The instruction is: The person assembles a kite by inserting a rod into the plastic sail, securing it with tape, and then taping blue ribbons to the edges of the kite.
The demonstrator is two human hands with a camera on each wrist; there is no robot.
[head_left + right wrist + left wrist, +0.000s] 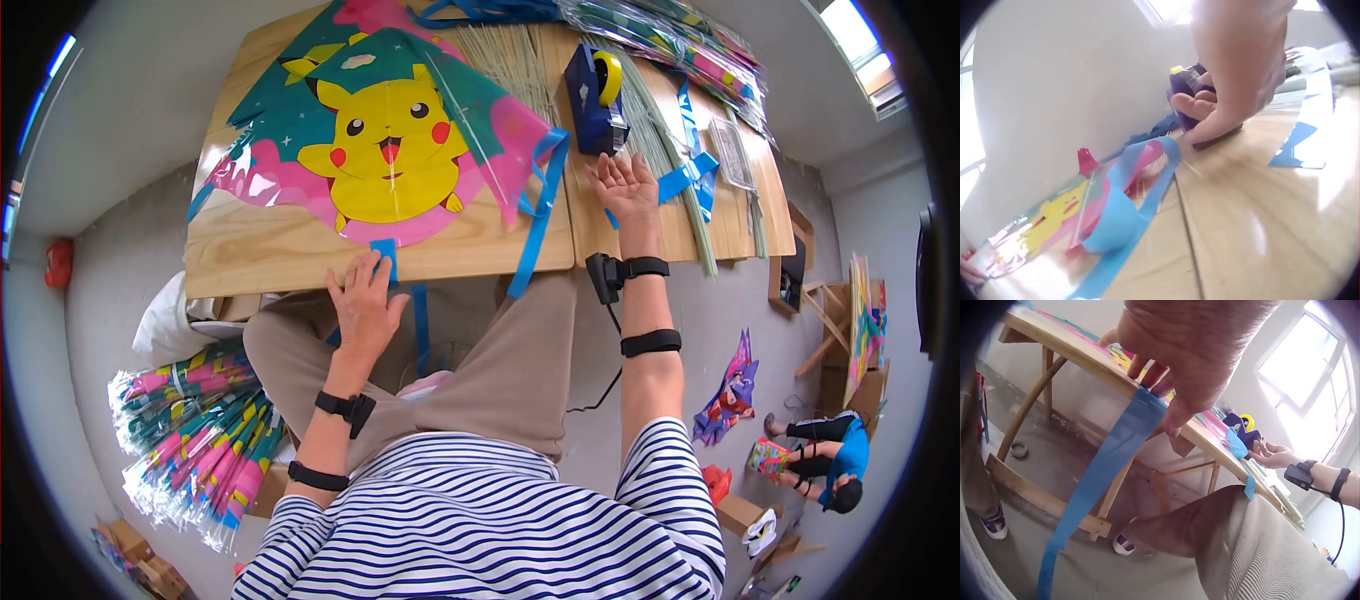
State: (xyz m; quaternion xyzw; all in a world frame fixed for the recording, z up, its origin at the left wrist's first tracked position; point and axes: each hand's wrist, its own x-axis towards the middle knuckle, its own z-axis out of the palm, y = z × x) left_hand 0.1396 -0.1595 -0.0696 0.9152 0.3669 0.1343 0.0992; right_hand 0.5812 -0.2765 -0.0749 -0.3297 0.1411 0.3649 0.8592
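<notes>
A kite [390, 150] with a yellow cartoon figure on green and pink lies flat on the wooden table. At its lower edge, a blue ribbon tail [384, 258] drops over the table's front edge. My left hand [366, 305] rests its fingertips on that ribbon; the left wrist view shows the ribbon [1110, 456] hanging below the fingers. Palm up, my right hand [628, 190] has its loosely bent fingers at the front of a dark blue tape dispenser [590, 105] with a yellow core. Clear tape [1193, 78] shows close to these fingers in the right wrist view.
Another blue ribbon [535, 235] loops at the kite's right corner. Thin sticks [655, 130], a clear plastic box [733, 152] and wrapped kites [680, 50] lie on the table. Bundled kites [200, 420] stand at lower left. Another person [845, 460] is at far right.
</notes>
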